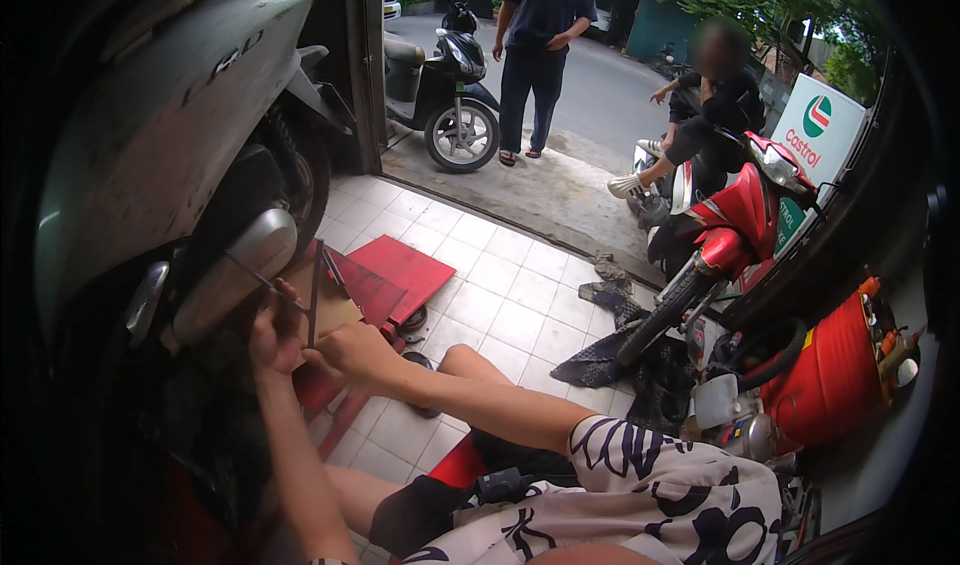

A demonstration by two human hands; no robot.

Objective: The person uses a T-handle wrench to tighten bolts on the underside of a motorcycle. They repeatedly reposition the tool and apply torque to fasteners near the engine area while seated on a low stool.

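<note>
Beside the lower engine cover [245, 270] of a silver-white scooter [165, 105], my left hand [275, 335] is closed around a thin metal rod [252, 272]. The rod slants up and left, its far end over the cover; whether it touches cannot be made out. Just to the right, my right hand [345, 355] is closed in a fist on the lower end of a thin dark bar [316, 290] standing nearly upright. The kind of tool is unclear for both. Brown cardboard [335, 312] lies behind the hands, on or by a red metal stand [375, 290].
White floor tiles [505, 310] stretch to the doorway. Dark cloths [600, 355] lie by a red motorbike [720, 225], where a person [720, 105] sits. Another person [545, 45] stands outside near a parked scooter [455, 85]. A red tank [825, 365] is at right.
</note>
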